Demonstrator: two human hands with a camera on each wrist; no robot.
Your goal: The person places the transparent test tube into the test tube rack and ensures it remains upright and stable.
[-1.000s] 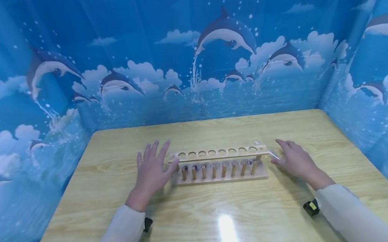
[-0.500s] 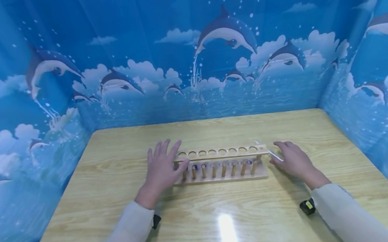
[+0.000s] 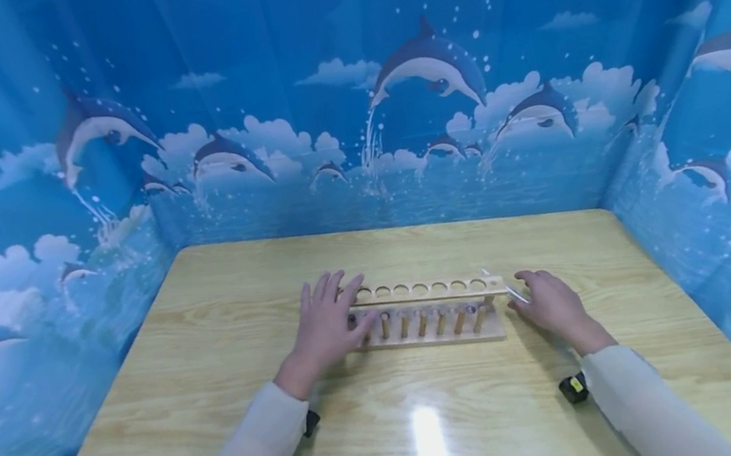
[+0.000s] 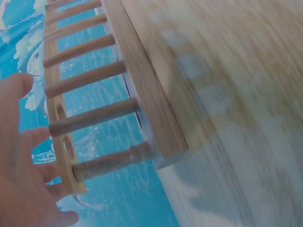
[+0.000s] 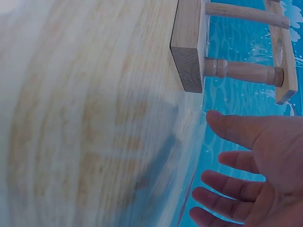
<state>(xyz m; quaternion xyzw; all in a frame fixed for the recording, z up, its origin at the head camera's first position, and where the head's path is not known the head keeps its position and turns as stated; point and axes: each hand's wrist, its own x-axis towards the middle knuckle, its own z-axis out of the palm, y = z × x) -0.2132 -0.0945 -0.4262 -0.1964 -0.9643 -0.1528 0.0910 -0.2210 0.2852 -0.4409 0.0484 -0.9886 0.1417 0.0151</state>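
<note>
A wooden test tube rack (image 3: 435, 337) stands on the table, with a row of round holes in its top bar (image 3: 394, 302) and a row of upright pegs on its base. My left hand (image 3: 327, 328) is over the rack's left end, fingers spread. In the left wrist view its fingertips (image 4: 40, 135) reach right to the top bar's end. Beside the rack's right end is my right hand (image 3: 553, 304), its fingers loosely bent. The right wrist view shows that hand apart from the rack's end post (image 5: 241, 72), with nothing in the fingers. A thin white rod (image 3: 516, 294) lies by its thumb.
The rack is near the middle of the wooden table (image 3: 259, 275). A blue dolphin-print curtain (image 3: 349, 120) surrounds the table's back and sides. A black wrist device (image 3: 574, 388) sits under the right sleeve, and a bright light reflection (image 3: 431, 447) lies at the front.
My left hand has moved right, from beside the rack's left end to over it. My right hand has shifted slightly left. The rack has not visibly moved.
</note>
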